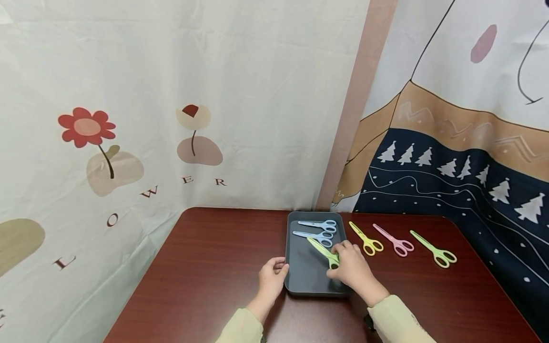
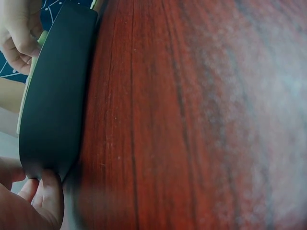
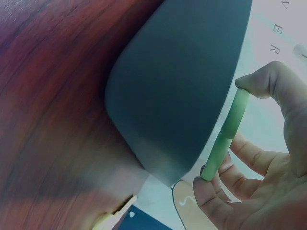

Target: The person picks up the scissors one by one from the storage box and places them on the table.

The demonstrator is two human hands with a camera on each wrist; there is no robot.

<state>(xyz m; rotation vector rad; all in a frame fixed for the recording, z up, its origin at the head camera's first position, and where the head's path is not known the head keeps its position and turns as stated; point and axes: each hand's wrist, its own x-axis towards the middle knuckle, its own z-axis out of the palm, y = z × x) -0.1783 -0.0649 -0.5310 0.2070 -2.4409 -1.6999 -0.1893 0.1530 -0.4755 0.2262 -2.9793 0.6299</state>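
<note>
My right hand [image 1: 353, 271] pinches light green scissors [image 1: 320, 249] by the handle loops, over the dark grey tray [image 1: 306, 278]. In the right wrist view, thumb and fingertips press on opposite ends of the green handles [image 3: 236, 115], above the tray's rim. The blades point to the far left, near two blue scissors lying in the far part of the tray, the upper pair [image 1: 312, 224] and the lower pair [image 1: 308, 235]. My left hand [image 1: 270, 282] grips the tray's left edge; in the left wrist view its fingers touch the tray's side wall [image 2: 57, 96].
Right of the tray, yellow scissors [image 1: 360, 233], pink scissors [image 1: 387, 235] and another green pair [image 1: 423, 242] lie spaced out on the reddish-brown table [image 1: 223, 257]. A printed curtain [image 1: 266, 119] hangs behind the table's far edge, and a second one [image 1: 429, 181] hangs at the right.
</note>
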